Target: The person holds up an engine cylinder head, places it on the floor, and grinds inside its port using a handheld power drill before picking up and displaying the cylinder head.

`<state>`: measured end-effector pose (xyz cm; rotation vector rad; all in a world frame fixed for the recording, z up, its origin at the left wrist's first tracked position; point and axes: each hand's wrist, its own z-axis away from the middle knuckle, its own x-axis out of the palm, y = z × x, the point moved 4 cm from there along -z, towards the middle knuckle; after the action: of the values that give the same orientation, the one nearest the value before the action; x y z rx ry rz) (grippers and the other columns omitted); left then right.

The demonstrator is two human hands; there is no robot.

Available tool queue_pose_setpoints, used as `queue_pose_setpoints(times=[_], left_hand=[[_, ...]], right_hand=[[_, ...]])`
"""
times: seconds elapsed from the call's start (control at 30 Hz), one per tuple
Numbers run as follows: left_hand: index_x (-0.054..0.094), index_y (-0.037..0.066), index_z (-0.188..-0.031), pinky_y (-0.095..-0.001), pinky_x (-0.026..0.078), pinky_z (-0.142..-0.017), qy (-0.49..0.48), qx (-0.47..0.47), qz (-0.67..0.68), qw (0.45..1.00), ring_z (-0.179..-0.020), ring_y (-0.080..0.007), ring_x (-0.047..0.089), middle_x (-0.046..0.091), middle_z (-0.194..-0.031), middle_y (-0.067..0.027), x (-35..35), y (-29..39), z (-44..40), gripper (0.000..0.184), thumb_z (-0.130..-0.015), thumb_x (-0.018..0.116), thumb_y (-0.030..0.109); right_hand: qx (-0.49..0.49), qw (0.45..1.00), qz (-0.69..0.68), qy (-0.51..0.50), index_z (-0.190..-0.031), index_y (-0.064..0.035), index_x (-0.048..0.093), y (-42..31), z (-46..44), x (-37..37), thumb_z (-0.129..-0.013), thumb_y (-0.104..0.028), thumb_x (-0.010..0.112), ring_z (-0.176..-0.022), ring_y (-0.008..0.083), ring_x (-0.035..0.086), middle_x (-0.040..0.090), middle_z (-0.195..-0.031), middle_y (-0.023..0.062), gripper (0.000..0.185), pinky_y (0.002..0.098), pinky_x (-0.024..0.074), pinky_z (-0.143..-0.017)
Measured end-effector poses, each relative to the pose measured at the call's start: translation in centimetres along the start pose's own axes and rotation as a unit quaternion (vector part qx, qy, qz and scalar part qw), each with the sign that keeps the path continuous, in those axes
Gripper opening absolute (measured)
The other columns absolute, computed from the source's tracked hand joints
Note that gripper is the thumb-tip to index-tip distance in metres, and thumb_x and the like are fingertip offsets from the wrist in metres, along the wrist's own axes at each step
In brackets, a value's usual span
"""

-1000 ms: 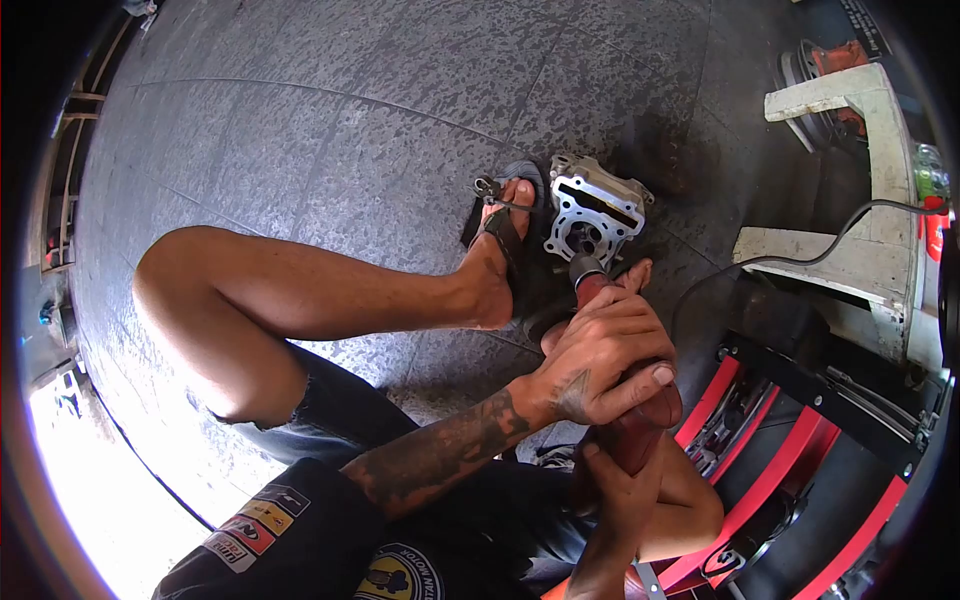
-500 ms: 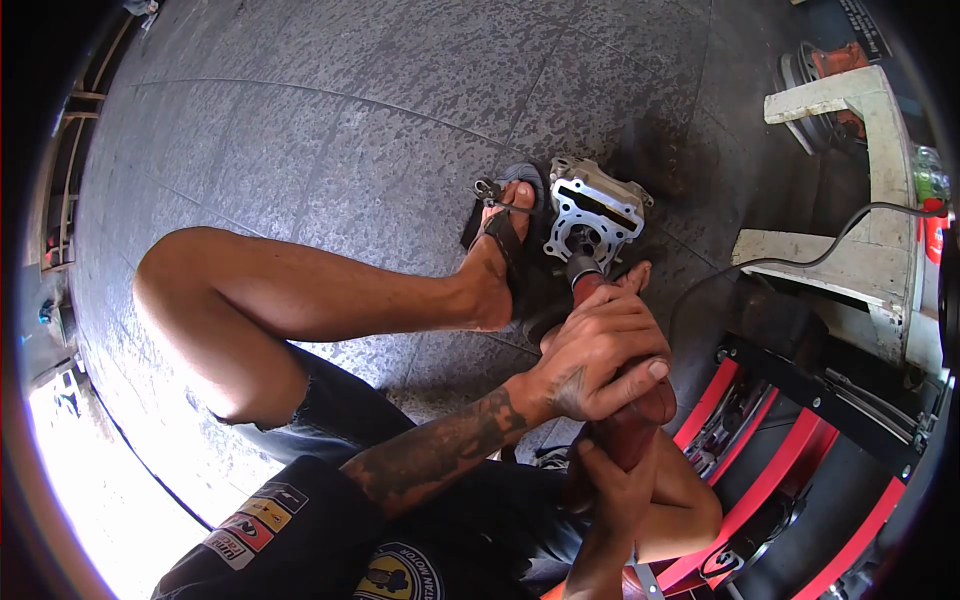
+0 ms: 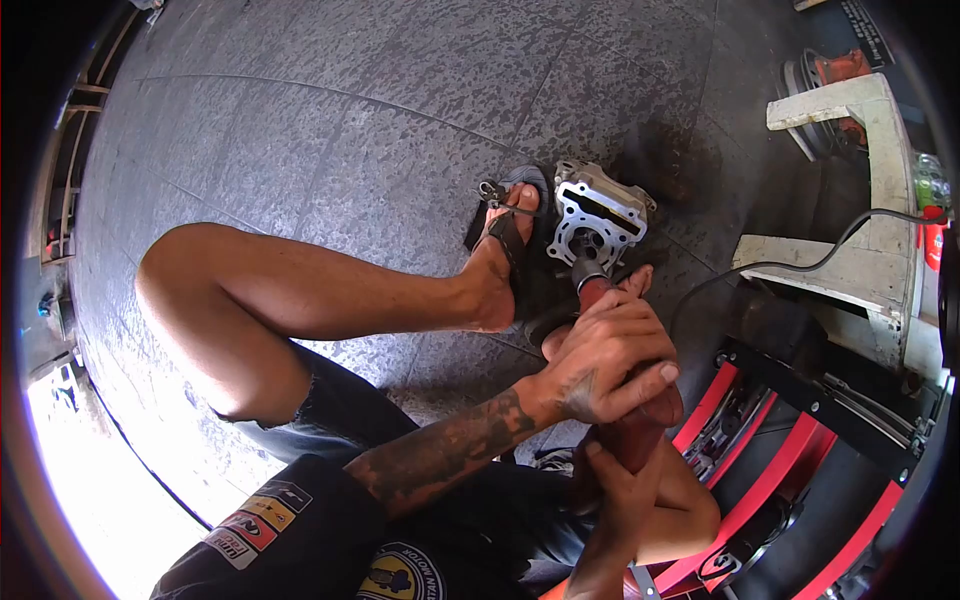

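Note:
My left hand (image 3: 615, 360) wraps over the front of a red die grinder (image 3: 655, 412), its thumb lying along the tool's side. At the rear of the body, my right hand (image 3: 625, 485) is closed round the tool, partly hidden by it. The grey nose (image 3: 588, 272) of the grinder points into the round chamber of a metal engine cylinder head (image 3: 600, 212). That head stands on the floor, tilted, between my feet; the tool's tip is hard to make out inside it. My left foot (image 3: 500, 240), in a sandal, is beside the head.
A worn white wooden stool (image 3: 870, 140) lies at the right, with a dark cable (image 3: 800, 263) crossing it. Nearer me is a red and black rack (image 3: 800, 450) holding tools. Grey tiled floor (image 3: 330, 150) spreads ahead and left.
Little differs. The cylinder head and the grinder's nose appear slightly further right in view, and both hands keep their hold.

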<state>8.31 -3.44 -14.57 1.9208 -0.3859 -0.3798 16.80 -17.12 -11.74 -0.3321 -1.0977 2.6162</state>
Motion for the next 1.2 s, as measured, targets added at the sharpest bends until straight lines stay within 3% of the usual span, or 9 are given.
queue_pose_setpoints(times=[0.13,0.57,0.73,0.87,1.07,1.2], left_hand=[[0.062,0.005,-0.078,-0.0396,0.039,-0.086,-0.003,0.005,0.004,1.0,-0.084,-0.0276,0.058,0.061,-0.078,-0.0089,0.1,0.0,0.0,0.035,-0.088,0.046,0.035],[0.063,0.005,-0.077,-0.0395,0.038,-0.085,0.032,-0.023,0.002,0.999,-0.083,-0.0274,0.059,0.062,-0.078,-0.0086,-0.1,-0.6,-0.8,0.033,-0.088,0.047,0.033],[0.062,0.005,-0.078,-0.0393,0.038,-0.086,0.048,-0.02,-0.005,0.999,-0.084,-0.0266,0.059,0.062,-0.08,-0.0078,-0.2,-0.6,-1.1,0.032,-0.088,0.048,0.032],[0.064,0.004,-0.079,-0.0421,0.037,-0.09,0.047,-0.032,0.016,0.998,-0.086,-0.0278,0.058,0.063,-0.08,-0.0102,-0.1,0.2,-0.5,0.033,-0.088,0.051,0.032],[0.064,0.004,-0.078,-0.0417,0.037,-0.089,0.037,-0.042,0.017,0.998,-0.085,-0.0276,0.058,0.062,-0.079,-0.0105,-0.5,-0.8,-0.8,0.031,-0.087,0.052,0.031],[0.062,0.005,-0.077,-0.0406,0.038,-0.087,0.04,-0.018,0.011,0.999,-0.084,-0.0279,0.059,0.062,-0.079,-0.0094,-0.1,0.0,-0.5,0.031,-0.088,0.048,0.031]], right_hand=[[-0.06,0.998,-0.01,-0.002,-0.127,0.0005,0.042,-0.3,0.0,0.0,-0.068,-0.005,0.073,-0.09,0.0145,0.055,0.054,-0.106,0.0099,0.067,0.0281,0.0473,-0.078],[-0.034,0.999,0.028,-0.011,-0.127,0.0015,0.042,-2.4,-1.2,0.4,-0.07,-0.007,0.073,-0.086,0.0148,0.057,0.056,-0.102,0.0095,0.065,0.0268,0.0477,-0.074],[-0.069,0.997,-0.027,-0.028,-0.129,0.0017,0.039,-3.6,-1.4,0.7,-0.069,-0.005,0.073,-0.087,0.0159,0.057,0.055,-0.106,0.0107,0.069,0.0257,0.0477,-0.073],[-0.109,0.994,0.006,0.002,-0.13,0.0022,0.038,-2.2,-0.8,-0.3,-0.07,-0.005,0.072,-0.084,0.0149,0.057,0.054,-0.105,0.0103,0.069,0.0251,0.0475,-0.071],[-0.033,0.999,-0.002,0.021,-0.127,0.0032,0.04,-3.7,-1.0,1.3,-0.069,-0.004,0.072,-0.088,0.0153,0.057,0.056,-0.101,0.0099,0.067,0.0286,0.0469,-0.078],[-0.06,0.998,0.012,0.003,-0.127,0.0025,0.04,-2.3,-0.6,0.1,-0.07,-0.004,0.07,-0.079,0.0139,0.057,0.056,-0.095,0.009,0.064,0.0266,0.0476,-0.07]])
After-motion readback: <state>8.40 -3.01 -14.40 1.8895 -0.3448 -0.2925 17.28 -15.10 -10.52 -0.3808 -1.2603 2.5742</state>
